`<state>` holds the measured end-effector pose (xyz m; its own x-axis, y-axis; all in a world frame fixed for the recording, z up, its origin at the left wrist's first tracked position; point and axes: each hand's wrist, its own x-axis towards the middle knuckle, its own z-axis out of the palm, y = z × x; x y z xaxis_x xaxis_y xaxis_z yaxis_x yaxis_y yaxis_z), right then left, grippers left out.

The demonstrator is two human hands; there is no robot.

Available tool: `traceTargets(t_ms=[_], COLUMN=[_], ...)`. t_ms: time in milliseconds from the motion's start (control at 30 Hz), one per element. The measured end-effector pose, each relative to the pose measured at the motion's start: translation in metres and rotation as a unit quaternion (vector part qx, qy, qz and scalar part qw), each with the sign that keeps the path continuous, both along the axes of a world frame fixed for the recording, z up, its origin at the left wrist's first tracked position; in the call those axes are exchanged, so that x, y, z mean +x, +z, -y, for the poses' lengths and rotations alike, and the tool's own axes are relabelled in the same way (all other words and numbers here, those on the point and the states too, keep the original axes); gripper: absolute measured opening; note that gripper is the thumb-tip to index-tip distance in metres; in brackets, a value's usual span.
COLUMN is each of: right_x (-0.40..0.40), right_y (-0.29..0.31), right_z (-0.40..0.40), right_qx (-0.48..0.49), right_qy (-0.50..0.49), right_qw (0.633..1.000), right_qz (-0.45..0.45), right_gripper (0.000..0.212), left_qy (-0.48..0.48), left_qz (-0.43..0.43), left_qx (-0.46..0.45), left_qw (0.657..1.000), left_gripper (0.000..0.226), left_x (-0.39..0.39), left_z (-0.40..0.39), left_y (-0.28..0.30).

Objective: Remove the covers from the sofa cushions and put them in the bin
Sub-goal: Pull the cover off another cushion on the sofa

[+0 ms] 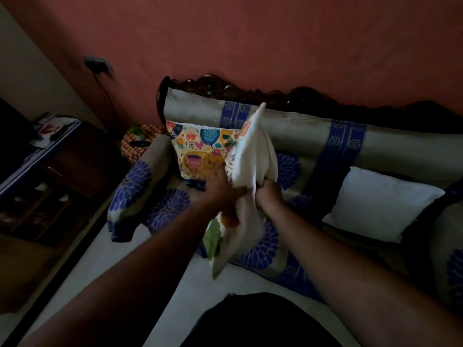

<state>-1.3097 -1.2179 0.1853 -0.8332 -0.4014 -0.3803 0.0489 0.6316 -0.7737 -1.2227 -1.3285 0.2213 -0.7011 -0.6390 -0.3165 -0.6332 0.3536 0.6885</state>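
**Inspector:** Status of the cover (250,156) in hand?

**Assistant:** Held up in front of the sofa (313,136), above its seat. White inner face outward, printed side showing only at the lower end. Looks limp and empty. Judged: already off its cushion, not yet binned.

**Inspector:** Grips?

**Assistant:** Left hand (220,186) clamped on the cloth near its middle; blurred, so finger detail unclear. Right hand (269,194) curled round a bunched fold just beside the left.

**Inspector:** Remaining cushions?

**Assistant:** Patterned cushion (198,149) propped at the sofa's left end against the backrest, cover still on. White cushion (378,204) toward the sofa's right end, bare by the look of it, probably stripped.

**Inspector:** Bin?

**Assistant:** Not seen anywhere around the sofa. Dark cabinet (50,176) well to the sofa's left, nothing more.

**Inspector:** Progress?

**Assistant:** Judged roughly midway. At least one cover off, none confirmed binned, one cushion left to strip.
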Motion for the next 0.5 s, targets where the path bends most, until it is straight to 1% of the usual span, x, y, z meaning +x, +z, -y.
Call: traceTargets(t_ms=[33,67,100,133,167,233,267,300,333,400,433,467,500], right_x=[-0.004,-0.008,-0.013,-0.018,-0.023,-0.033,-0.036,-0.038,-0.041,-0.043,-0.044,-0.045,-0.045], right_y=[0.001,0.002,0.003,0.003,0.002,-0.002,-0.002,-0.004,-0.006,-0.011,-0.016,-0.02,-0.022], right_z=[0.001,-0.001,-0.003,-0.006,-0.01,-0.016,-0.022,-0.027,-0.033,-0.047,-0.051,-0.054,-0.055], right_qx=[-0.005,-0.011,-0.012,-0.007,-0.004,-0.014,-0.025,-0.037,-0.044,-0.064,-0.079,-0.098,-0.115], right_qy=[-0.011,-0.027,-0.043,-0.053,-0.06,-0.071,-0.079,-0.084,-0.086,-0.085,-0.089,-0.103,-0.122], right_qw=[1.0,1.0,0.999,0.999,0.998,0.997,0.996,0.995,0.995,0.993,0.992,0.989,0.984], right_qz=[-0.006,-0.008,-0.007,-0.007,-0.006,0.014,0.029,0.035,0.036,0.043,0.047,0.051,0.06], right_gripper=[0.036,0.034,0.033,0.033,0.033,0.036,0.04,0.045,0.049,0.06,0.068,0.078,0.083], left_qy=[-0.015,-0.02,-0.028,-0.053,-0.09,-0.126,-0.115,-0.096,-0.071,-0.038,-0.027,-0.021,-0.03], left_qz=[0.062,0.087,0.093,0.091,0.097,0.078,0.063,0.045,0.033,0.027,0.029,0.027,0.012], left_qx=[-0.023,-0.007,0.015,0.019,-0.009,-0.095,-0.115,-0.124,-0.14,-0.18,-0.203,-0.219,-0.224], left_qw=[0.998,0.996,0.995,0.994,0.991,0.984,0.985,0.987,0.987,0.983,0.978,0.975,0.974], left_gripper=[0.13,0.135,0.134,0.125,0.106,0.054,0.033,0.019,0.017,0.026,0.033,0.043,0.056], left_x=[0.008,0.014,0.02,0.024,0.027,0.029,0.029,0.03,0.031,0.033,0.035,0.035,0.034], left_z=[-0.005,-0.01,-0.012,-0.013,-0.013,-0.005,0.001,0.009,0.018,0.033,0.037,0.036,0.031], left_y=[-0.006,-0.012,-0.018,-0.023,-0.026,-0.032,-0.031,-0.031,-0.03,-0.026,-0.025,-0.024,-0.024])
